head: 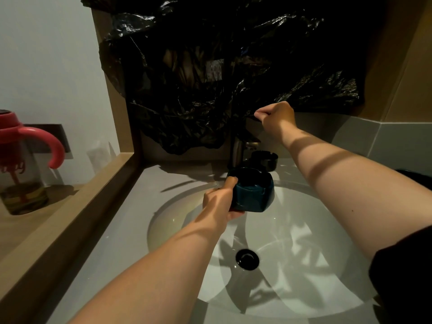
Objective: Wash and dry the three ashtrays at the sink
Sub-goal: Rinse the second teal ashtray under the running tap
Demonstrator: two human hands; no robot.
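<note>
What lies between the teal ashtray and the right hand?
The faucet and a black ashtray lie between the teal ashtray and right hand, in the head view.

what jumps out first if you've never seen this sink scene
A crumpled black plastic sheet covers the wall above the sink; the right hand pinches its lower edge. Over the basin, the left hand grips a dark teal ashtray. A pink-handled bottle stands far left.

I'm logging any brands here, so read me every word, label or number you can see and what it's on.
Red script on the pink-handled bottle: cut off and blurred, unreadable.
On the black plastic sheet, a pale patch: too blurred to read.
Nothing else carries text.
</note>
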